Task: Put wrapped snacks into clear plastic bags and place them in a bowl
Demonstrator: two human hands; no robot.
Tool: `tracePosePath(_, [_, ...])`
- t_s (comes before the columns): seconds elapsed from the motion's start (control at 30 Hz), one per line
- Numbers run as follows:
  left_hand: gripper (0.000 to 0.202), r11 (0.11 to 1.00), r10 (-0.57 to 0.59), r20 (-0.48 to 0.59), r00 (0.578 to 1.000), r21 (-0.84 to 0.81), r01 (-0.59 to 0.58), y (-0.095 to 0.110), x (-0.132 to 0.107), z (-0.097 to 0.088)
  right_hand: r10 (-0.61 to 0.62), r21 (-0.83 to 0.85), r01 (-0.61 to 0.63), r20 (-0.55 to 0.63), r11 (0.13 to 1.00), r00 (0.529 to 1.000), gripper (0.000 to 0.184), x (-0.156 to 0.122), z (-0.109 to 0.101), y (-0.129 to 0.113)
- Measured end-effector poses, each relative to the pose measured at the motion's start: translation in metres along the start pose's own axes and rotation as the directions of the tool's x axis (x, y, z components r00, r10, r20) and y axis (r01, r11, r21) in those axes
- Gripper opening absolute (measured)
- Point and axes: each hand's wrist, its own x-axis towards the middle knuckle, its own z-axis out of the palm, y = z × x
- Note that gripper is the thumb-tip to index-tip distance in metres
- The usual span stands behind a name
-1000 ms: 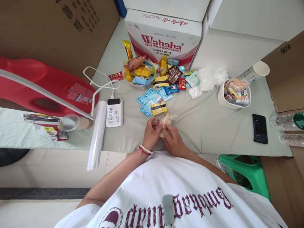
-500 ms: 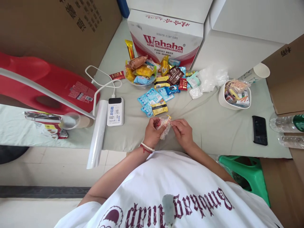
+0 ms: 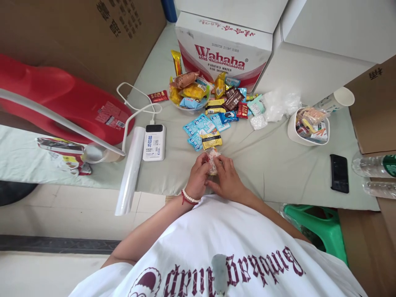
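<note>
Near the table's front edge, a small bundle in clear bubble wrap (image 3: 212, 164) sits between my two hands, with red and orange-yellow bits showing through. My left hand (image 3: 197, 176) is closed around its left side. From the right, my right hand (image 3: 229, 180) presses its fingers onto the wrap; part of the bundle is hidden behind them. Just beyond lies a yellow-and-black snack packet (image 3: 212, 140), resting over light-blue packets (image 3: 198, 125). Another small bubble-wrapped piece (image 3: 258, 121) lies farther back on the right.
A clear bowl (image 3: 189, 109) heaped with snacks stands before a Wahaha carton (image 3: 221, 57). Loose packets and crumpled clear plastic (image 3: 283, 105) lie beside it. On the left are a power bank (image 3: 154, 143) and a plastic film roll (image 3: 131, 169); on the right, a white tub (image 3: 306, 138) and phone (image 3: 339, 173).
My right hand has moved left, from pinching the bundle's right edge to lying over its side. The wrap now looks more compact. The camera view has shifted slightly.
</note>
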Motion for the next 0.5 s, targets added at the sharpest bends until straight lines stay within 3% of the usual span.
tracePosePath(0.2, [0.072,0.993,-0.120,0.073,0.990,0.001,0.121,0.007,-0.016,-0.002,-0.048,0.052,0.041,0.156,0.998,0.987,0.079,0.008,-0.027,0.001])
tracePosePath(0.3, [0.076,0.987,-0.158,0.083,0.984,0.032,0.155,0.011,-0.016,-0.003,-0.066,0.056,0.059,0.145,0.997,0.987,0.064,0.006,-0.034,0.005])
tracePosePath(0.37, [0.074,0.987,-0.153,0.124,0.980,0.065,0.145,0.017,-0.015,0.000,-0.034,0.087,0.030,0.050,0.996,0.998,0.052,0.001,-0.045,0.014])
tracePosePath(0.43, [0.071,0.988,-0.132,0.186,0.974,0.099,0.115,0.025,-0.014,0.003,0.101,0.143,-0.084,-0.114,0.986,0.988,0.039,-0.005,-0.071,0.034])
tracePosePath(0.47, [0.068,0.990,-0.114,0.209,0.971,0.110,0.093,0.029,-0.013,0.003,0.204,0.186,-0.166,-0.207,0.968,0.957,0.034,-0.008,-0.090,0.049])
tracePosePath(0.5, [0.066,0.991,-0.094,0.221,0.971,0.114,0.070,0.033,-0.012,0.003,0.329,0.233,-0.265,-0.305,0.936,0.894,0.031,-0.012,-0.115,0.067])
